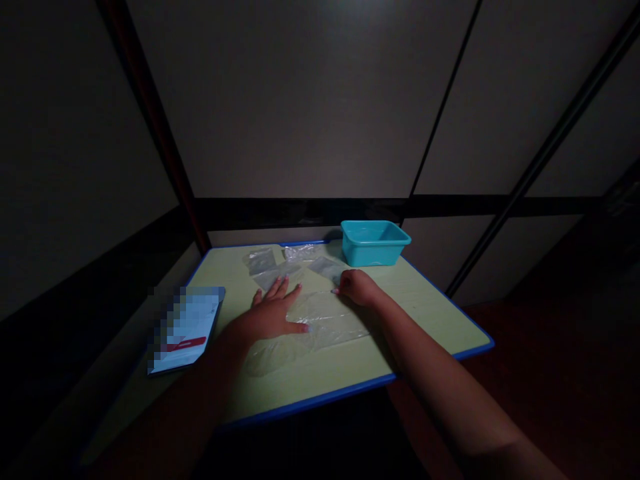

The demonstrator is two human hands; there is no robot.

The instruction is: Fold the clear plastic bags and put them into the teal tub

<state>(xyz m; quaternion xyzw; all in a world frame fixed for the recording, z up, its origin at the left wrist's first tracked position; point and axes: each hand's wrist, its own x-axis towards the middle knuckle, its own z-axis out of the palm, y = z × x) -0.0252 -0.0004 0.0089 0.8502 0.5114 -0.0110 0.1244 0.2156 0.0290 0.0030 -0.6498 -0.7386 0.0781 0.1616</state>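
Observation:
A clear plastic bag (325, 323) lies spread on the pale yellow table (300, 393) between my two hands. My left hand (275, 315) rests on its left part with the fingers spread and the palm down. At the bag's upper right edge, my right hand (357, 287) is closed in a pinch on the plastic, with the fingertips partly hidden. Beyond the left hand lie more clear plastic bags (263, 260), some overlapping. A crinkled clear bag (300, 252) sits near the table's back edge.
A turquoise plastic basin (375, 250) stands at the back right of the table. On the left lies a tablet-like flat object (193, 333), partly blurred out, with a red strip. The table has a blue rim, and panelled cabinet doors (300, 100) rise behind it.

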